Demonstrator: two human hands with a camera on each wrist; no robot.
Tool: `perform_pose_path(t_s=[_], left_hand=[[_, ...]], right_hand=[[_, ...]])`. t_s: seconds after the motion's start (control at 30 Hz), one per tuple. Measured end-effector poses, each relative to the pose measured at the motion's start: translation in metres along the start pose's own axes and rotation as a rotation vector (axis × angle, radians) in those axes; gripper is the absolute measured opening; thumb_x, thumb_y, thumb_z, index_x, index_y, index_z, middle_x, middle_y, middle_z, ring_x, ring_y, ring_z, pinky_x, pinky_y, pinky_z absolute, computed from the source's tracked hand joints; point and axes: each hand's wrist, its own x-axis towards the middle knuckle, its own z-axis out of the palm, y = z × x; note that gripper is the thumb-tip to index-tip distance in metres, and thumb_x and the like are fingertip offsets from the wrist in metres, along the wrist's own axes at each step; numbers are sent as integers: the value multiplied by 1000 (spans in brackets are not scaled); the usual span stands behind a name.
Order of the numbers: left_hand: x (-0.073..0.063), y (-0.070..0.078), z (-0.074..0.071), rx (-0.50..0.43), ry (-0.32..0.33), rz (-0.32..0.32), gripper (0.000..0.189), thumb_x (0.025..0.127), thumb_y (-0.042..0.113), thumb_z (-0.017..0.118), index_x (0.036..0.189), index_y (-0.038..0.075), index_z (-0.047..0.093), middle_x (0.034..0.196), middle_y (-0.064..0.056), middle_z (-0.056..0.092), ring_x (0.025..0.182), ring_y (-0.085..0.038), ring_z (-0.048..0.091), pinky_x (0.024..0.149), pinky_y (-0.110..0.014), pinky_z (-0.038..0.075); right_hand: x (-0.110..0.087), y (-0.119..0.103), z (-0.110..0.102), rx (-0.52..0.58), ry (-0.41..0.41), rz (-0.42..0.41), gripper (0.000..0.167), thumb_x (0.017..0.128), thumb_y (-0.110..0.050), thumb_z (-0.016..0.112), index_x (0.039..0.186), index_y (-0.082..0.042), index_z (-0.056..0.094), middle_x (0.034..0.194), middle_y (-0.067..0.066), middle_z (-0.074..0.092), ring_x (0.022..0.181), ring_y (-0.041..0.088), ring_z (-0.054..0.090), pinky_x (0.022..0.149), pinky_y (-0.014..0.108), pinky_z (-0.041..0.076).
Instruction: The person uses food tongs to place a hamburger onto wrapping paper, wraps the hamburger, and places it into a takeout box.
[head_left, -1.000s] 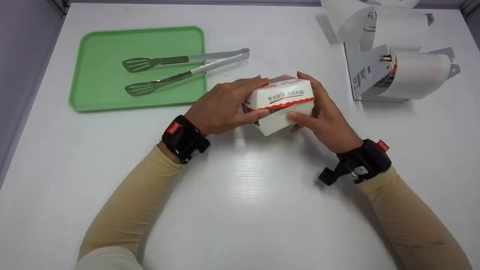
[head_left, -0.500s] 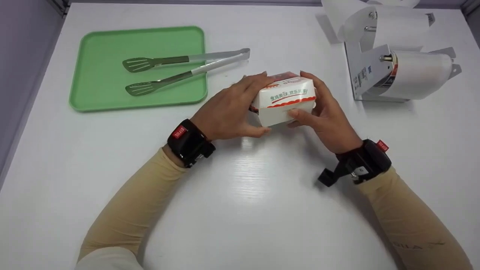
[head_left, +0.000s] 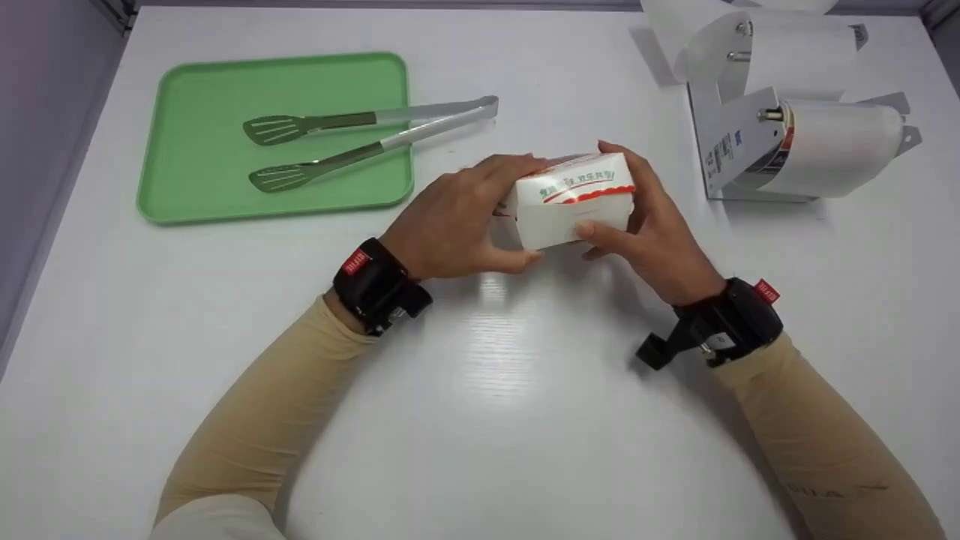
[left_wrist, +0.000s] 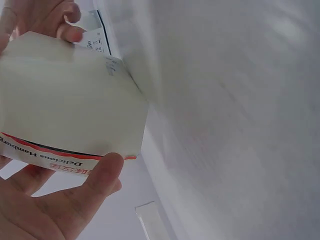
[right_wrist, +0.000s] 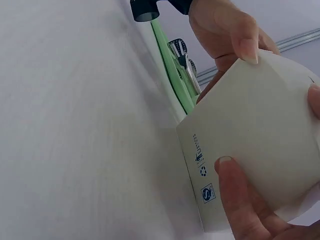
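Note:
A white paper burger box (head_left: 576, 217) with a red scalloped band and green print is held between both hands, tilted, over the white table. My left hand (head_left: 454, 225) grips its left end, thumb at the lower front corner and fingers over the far side. At the other end my right hand (head_left: 646, 236) holds it, thumb on the front face and fingers behind. The words "Delicious Hamburger" show on the box (left_wrist: 65, 100) in the left wrist view. Blue printed marks lie on the box (right_wrist: 250, 130) near my right fingertip in the right wrist view.
A green tray (head_left: 202, 135) lies at the back left, with metal tongs (head_left: 322, 169) resting across it, handles over its right edge. A metal stand (head_left: 720, 150) at the back right carries rolls of white film (head_left: 832, 150).
The left hand has shifted slightly right and its thumb has dropped from the box's front to its lower corner. The front flap, angled open before, now sits flush below the red band.

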Motion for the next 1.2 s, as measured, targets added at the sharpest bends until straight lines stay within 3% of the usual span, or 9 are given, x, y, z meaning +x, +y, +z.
perform_pose_path(t_s=[0.17,0.37,0.53,0.63,0.73,0.83,0.93,1.0,1.2], left_hand=[[-2,-3,-2,-60,-42,-33,88,88,66,64,158,24,31,153,3,49,99,-13,65,90,-31,51],[-4,-8,-9,-132,-88,-48,68,100,60,45,160,37,24,155,5,47,97,-17,65,88,-36,51],[-5,-13,-14,-159,-116,-24,63,102,52,46,160,40,24,151,6,50,107,-15,62,89,-36,52],[-5,-14,-14,-124,-108,10,66,100,41,52,160,36,26,151,4,51,107,-18,63,89,-34,51],[-4,-12,-13,-53,-65,50,69,98,35,60,160,30,30,149,0,55,101,-20,66,86,-33,53],[-3,-5,-10,29,25,119,69,96,32,68,157,24,37,146,-4,58,110,-21,68,89,-33,56],[-2,3,-7,101,133,209,59,97,28,68,152,21,47,142,-6,62,117,-22,68,92,-34,57],[-2,7,-5,133,201,248,48,101,28,63,147,21,54,139,-6,64,113,-23,70,88,-34,59],[-1,11,1,157,322,248,39,105,40,52,138,24,64,131,-5,70,102,-21,74,75,-32,59]], right_hand=[[-1,-2,0,-23,0,32,86,92,-11,74,160,-26,23,139,7,53,103,22,64,73,31,60],[-1,-5,-5,-22,-9,77,83,94,-17,73,160,-26,22,137,7,54,104,23,66,71,32,59],[0,-5,-9,-25,-21,95,84,93,-17,74,159,-28,24,137,8,56,107,24,64,70,33,60],[0,-5,-11,-46,-25,116,84,93,-18,75,159,-31,25,140,7,54,111,24,60,71,33,59],[-1,-5,-11,-66,-41,124,85,93,-19,74,159,-33,23,142,7,51,112,25,58,73,34,59],[-2,-6,-8,-62,-57,111,84,94,-19,73,159,-32,23,143,8,51,111,25,58,73,33,59],[-2,-7,-4,-39,-66,93,82,94,-17,73,159,-31,24,141,8,52,108,26,60,74,33,59],[-3,-7,0,-21,-64,86,82,94,-16,73,158,-30,25,139,8,53,106,26,62,74,33,60],[-4,-7,5,-16,-45,92,80,94,-17,72,158,-30,25,135,8,56,105,27,62,75,33,60]])
